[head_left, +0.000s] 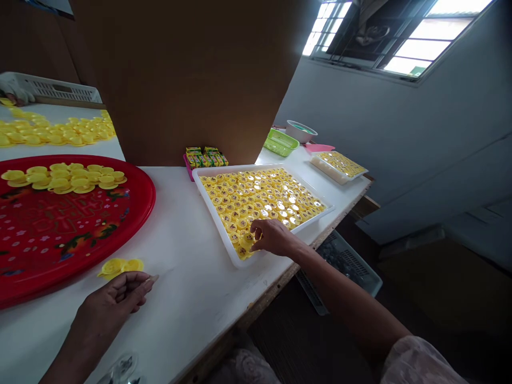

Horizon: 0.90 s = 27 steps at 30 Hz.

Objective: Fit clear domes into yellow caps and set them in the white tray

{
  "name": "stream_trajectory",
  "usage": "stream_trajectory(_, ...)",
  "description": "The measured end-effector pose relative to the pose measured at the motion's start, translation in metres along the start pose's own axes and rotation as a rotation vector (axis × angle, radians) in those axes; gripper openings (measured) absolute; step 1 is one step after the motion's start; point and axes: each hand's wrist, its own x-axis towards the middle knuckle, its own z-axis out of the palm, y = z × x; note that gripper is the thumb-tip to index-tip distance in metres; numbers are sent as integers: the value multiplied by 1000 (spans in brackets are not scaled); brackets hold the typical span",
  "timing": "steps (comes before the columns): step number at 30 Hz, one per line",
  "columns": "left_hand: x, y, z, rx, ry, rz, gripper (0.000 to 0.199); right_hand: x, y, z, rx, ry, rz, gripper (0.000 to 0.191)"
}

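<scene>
Plastic pieces, clear [127, 365]: low in view, nearer than the white tray [226, 234].
Left hand [116, 301]: left of the white tray, fingers curled, thumb against the index finger; whether it pinches the pale sliver at its tip, I cannot tell.
Loose yellow pieces [120, 267]: beside the left hand, near the red tray [72, 234].
Right hand [273, 238]: at the white tray's near corner, thumb and index finger curved with a small gap by a yellow piece [246, 240]; grip unclear.
White tray: covered almost rim to rim with printed yellow pieces, one long side near the counter [188, 250] edge.
Open room: bare counter between the white tray and the red tray.
Crate [360, 261]: below the counter, right of the white tray.
Pink container [189, 167]: against the white tray's far left corner, holding small packets [206, 159].
Second tray [330, 169], green basket [281, 143], bowl [301, 132]: beyond the white tray.
</scene>
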Motion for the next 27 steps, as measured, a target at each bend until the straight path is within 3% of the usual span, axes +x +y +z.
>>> stream_trajectory(3, 3, -5, -2, 3, -16, -4, 41, -1, -4, 4, -10, 51, -118, 39)
stream_trajectory(6, 4, -8, -4, -8, -3, -8, 40, -1, -7, 3, -38, 50, -167, 32)
stream_trajectory(12, 6, -6, -11, 30, -7, -28, 39, -4, -2, -11, -184, -8, -52, 11)
stream_trajectory(16, 6, -4, -13, 35, 1, -37, 38, 1, -2, -9, -263, -123, -23, 19)
stream_trajectory(21, 7, -1, -19, 54, 4, -13, 37, 6, -5, -6, -276, -170, -26, 27)
stream_trajectory(23, 7, 1, -22, 63, 14, 9, 37, -2, -10, -10, -281, -115, 8, 27)
stream_trajectory(25, 5, 4, -25, 144, 63, 59, 35, -15, -22, -13, -272, 32, 30, 21)
stream_trajectory(27, 2, 7, -28, 320, 157, 156, 30, -30, -43, -10, -193, 164, -47, 14)
